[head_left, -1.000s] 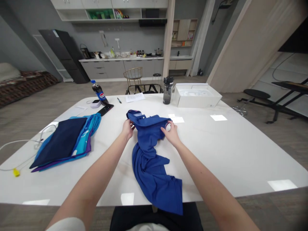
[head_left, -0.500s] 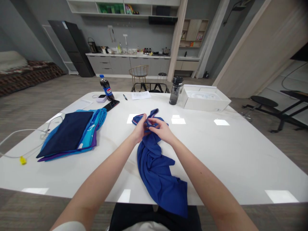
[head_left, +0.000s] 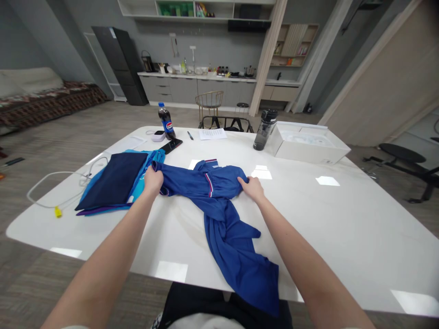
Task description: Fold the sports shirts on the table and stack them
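A blue garment [head_left: 222, 208] with red-and-white striped trim lies bunched on the white table, its lower end hanging over the near edge above my lap. Its kind I cannot make out for certain; it looks like a shirt. My left hand [head_left: 153, 179] is closed on a trimmed end of it, pulled out to the left beside the folded stack. On the other side, my right hand [head_left: 251, 187] pinches the cloth at its right edge. Between the two hands the upper part is stretched sideways, with the striped band showing in the middle.
Folded clothes [head_left: 115, 180] with a white cable [head_left: 51, 173] are on the left of the table [head_left: 329, 233]. Farther back are a phone [head_left: 171, 146], a cola bottle [head_left: 166, 122], a pen [head_left: 190, 135], paper [head_left: 212, 134], a dark drink bottle [head_left: 265, 130] and a white box [head_left: 305, 147].
My hands were together at the bunched upper part of the garment. Now they are apart, left hand moved left and right hand right, spreading the cloth between them. The view has shifted slightly.
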Demonstrator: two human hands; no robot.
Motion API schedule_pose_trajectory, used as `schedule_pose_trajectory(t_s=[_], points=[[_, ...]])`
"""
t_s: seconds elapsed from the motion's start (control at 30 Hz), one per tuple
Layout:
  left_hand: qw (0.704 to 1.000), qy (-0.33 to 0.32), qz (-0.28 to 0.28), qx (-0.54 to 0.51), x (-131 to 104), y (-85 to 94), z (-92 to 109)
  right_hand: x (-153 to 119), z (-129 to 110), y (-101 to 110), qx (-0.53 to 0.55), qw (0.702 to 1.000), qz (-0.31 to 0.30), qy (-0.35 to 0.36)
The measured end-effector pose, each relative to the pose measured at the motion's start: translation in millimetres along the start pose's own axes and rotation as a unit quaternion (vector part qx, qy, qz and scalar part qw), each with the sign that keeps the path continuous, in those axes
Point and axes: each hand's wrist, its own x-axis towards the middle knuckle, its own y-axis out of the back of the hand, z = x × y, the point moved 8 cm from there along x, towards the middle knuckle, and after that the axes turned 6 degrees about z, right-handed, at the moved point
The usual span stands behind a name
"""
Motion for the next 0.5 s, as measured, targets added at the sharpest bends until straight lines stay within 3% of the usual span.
schedule_pose_trajectory(t_s=[0.1, 0.13, 0.2, 0.3, 0.4, 0.5], points=[[0.967, -0.205, 0.022, 0.147, -32, -3.5, 36, -16, -43, 10, 0.009, 0.993, 0.081, 0.089], [0.947, -0.264, 0.004, 0.181, -50, -13.5, 46, -25, -64, 9, 0.026, 0.986, 0.084, 0.144], [0.911, -0.325, -0.098, 0.234, -86, -46.1, 48, -44, -103, -6, 0.045, 0.967, 0.014, 0.250], [0.872, -0.298, -0.237, 0.309, -123, -90.9, 20, -68, -135, -40, -0.021, 0.945, -0.104, 0.310], [0.854, -0.277, -0.257, 0.358, -136, -111.4, -6, -70, -134, -57, -0.104, 0.951, -0.122, 0.265], [0.851, -0.290, -0.243, 0.364, -137, -115.5, -16, -54, -110, -49, -0.092, 0.966, -0.136, 0.202]])
